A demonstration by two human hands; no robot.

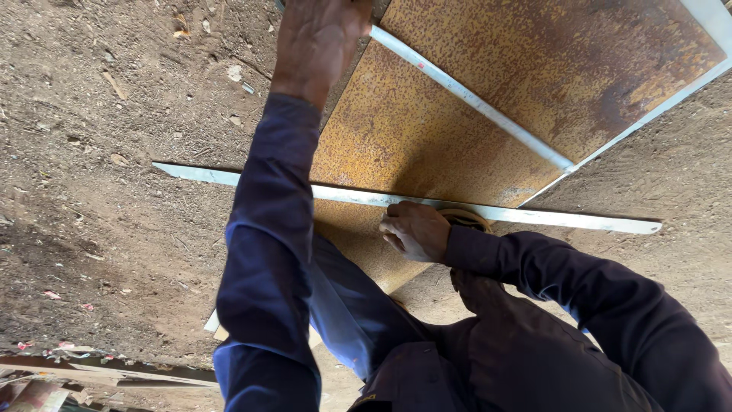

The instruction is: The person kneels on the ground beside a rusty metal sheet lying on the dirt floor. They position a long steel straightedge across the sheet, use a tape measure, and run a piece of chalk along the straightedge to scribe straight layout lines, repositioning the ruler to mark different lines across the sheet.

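While the rusty metal sheet (427, 130) lies flat on the dirt ground (99, 191), a long pale straightedge (534, 217) rests across its lower part. Right hand (415, 231) sits curled, knuckles down, pressing the straightedge onto the sheet. Left hand (320, 38) reaches to the sheet's upper left edge; its fingers are cut off, grip unclear.

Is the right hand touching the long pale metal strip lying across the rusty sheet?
Touching: head view shows the right hand pressing its fingers onto the pale metal strip across the rusty sheet.
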